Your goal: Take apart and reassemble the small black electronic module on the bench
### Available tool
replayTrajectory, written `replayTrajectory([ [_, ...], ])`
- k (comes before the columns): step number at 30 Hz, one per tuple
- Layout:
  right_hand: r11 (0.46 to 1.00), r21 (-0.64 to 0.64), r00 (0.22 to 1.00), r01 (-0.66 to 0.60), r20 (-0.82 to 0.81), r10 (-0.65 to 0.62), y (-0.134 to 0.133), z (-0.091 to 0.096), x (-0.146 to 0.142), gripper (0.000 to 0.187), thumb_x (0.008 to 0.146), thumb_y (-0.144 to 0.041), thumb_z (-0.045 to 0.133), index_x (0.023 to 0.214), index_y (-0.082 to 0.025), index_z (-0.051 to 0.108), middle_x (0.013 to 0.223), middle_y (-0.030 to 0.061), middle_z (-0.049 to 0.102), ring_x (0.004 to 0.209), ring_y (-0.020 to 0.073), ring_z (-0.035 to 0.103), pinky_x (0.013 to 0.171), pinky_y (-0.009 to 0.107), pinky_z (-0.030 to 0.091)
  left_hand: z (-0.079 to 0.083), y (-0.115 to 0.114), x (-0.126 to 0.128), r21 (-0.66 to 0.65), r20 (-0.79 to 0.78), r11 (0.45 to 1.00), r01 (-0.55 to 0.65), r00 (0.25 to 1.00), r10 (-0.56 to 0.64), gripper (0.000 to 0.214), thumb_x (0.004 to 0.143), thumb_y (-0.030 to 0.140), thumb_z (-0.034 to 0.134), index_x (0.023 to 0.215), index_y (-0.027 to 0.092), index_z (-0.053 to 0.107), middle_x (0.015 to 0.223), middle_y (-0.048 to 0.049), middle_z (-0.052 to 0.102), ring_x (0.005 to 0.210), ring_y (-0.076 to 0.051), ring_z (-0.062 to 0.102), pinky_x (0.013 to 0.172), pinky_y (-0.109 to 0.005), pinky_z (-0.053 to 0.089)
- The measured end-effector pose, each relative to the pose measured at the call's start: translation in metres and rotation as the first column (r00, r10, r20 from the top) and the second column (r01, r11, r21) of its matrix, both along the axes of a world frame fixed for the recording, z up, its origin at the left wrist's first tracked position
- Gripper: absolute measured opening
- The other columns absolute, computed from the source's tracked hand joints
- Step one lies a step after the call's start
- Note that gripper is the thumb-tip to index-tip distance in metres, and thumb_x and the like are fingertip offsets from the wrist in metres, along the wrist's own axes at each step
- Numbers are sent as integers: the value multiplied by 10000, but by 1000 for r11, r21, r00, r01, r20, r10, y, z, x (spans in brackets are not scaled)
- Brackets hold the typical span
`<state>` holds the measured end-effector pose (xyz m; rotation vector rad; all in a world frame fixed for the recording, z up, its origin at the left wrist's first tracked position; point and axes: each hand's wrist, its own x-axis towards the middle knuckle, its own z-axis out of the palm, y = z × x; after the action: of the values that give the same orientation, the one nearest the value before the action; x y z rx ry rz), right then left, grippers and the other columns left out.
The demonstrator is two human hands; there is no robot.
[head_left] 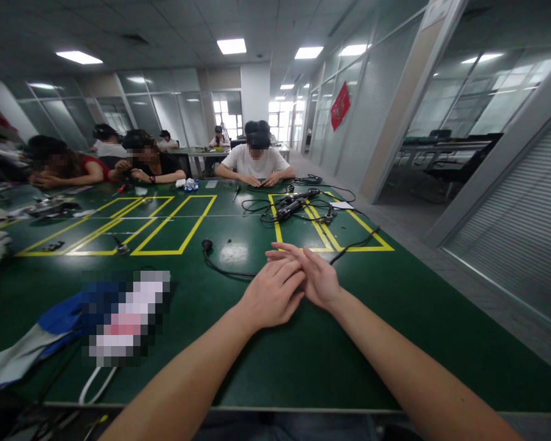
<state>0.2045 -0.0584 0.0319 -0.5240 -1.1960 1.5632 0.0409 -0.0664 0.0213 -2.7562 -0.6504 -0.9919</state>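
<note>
Left hand (270, 296) laid flat over right hand (316, 277), both open and gripping nothing, near the black cable (224, 267) on the green table (303, 361); best kept low, slack.

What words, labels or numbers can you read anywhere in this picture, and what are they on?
None can be read.
Red hanging sign on the glass partition: marks too small to make out.
White slip on the green table: no readable print.
Item by the blue cloth: blurred out.

Bare mat (349, 343) nr hands; black cable (224, 267) just ahead-left
</note>
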Motion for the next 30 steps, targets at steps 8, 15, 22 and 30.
replayTrajectory([
  [8, 956, -160, 959, -248, -181, 218, -2, 11, 10, 677, 928, -696, 560, 1361, -189, 675, 1380, 151, 730, 1366, 316, 625, 1281, 508, 334, 0, 2, 0, -24, -29, 999, -25, 999, 25, 163, 1015, 288, 566, 1081, 170, 657, 1128, -142, 731, 1117, -315, 686, 1001, -497, 576],
  [15, 935, -202, 942, -293, -230, 246, 1, 8, 10, 668, 948, -677, 536, 1384, -182, 639, 1384, 161, 722, 1330, 316, 645, 1245, 507, 384, -5, 3, -5, -14, 29, 998, -54, 998, 54, 334, 1009, 273, 572, 1324, 169, 615, 1383, -195, 659, 1304, -338, 625, 1104, -546, 528],
  [22, 965, -195, 984, -176, -40, 171, 0, 10, 7, 749, 930, -779, 408, 1346, -206, 655, 1401, 185, 708, 1348, 360, 634, 1197, 544, 434, 0, 1, -4, -37, -52, 994, -99, 994, 97, 177, 1016, 291, 569, 1115, 200, 684, 1184, -130, 741, 1166, -310, 662, 1060, -526, 520],
  [30, 973, -186, 988, -135, 48, 147, -1, 12, 5, 794, 953, -791, 329, 1372, -201, 657, 1380, 169, 726, 1317, 341, 660, 1184, 519, 451, 1, 0, -5, -32, -51, 990, -140, 989, 139, 467, 990, 332, 612, 1437, 197, 592, 1451, -172, 648, 1341, -353, 579, 1123, -557, 466],
])
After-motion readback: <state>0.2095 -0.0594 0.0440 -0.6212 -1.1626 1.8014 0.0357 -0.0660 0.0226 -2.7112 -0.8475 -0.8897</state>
